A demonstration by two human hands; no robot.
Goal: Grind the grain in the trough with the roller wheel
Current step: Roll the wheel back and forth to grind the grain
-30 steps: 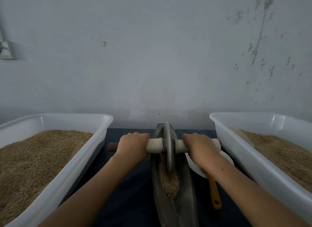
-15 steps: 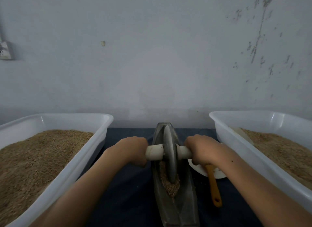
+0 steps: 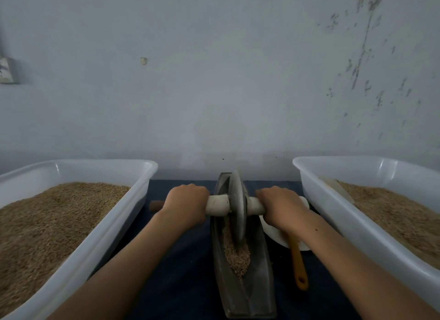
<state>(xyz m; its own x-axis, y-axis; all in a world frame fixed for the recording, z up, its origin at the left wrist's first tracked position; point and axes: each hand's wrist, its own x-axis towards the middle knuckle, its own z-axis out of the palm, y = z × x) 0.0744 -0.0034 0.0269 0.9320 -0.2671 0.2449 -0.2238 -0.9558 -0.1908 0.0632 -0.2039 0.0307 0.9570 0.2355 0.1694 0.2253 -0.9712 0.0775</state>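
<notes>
A narrow dark metal trough (image 3: 259,293) runs away from me on the dark cloth, with a strip of brown grain (image 3: 238,257) along its groove. The grey roller wheel (image 3: 237,207) stands upright in the groove near the far end. A pale axle handle (image 3: 217,205) passes through the wheel. My left hand (image 3: 185,206) grips the axle left of the wheel. My right hand (image 3: 279,207) grips it on the right side. Both fists are curled round the axle, and its dark left tip pokes out past my left hand.
A white tub (image 3: 102,234) of grain stands at the left and another white tub (image 3: 338,227) of grain at the right. A white dish (image 3: 273,234) with an orange-handled tool (image 3: 298,265) lies right of the trough. A grey wall rises close behind.
The wheel rolled toward me half a second ago, then back away to the trough's far end, with both hands moving along on the axle.
</notes>
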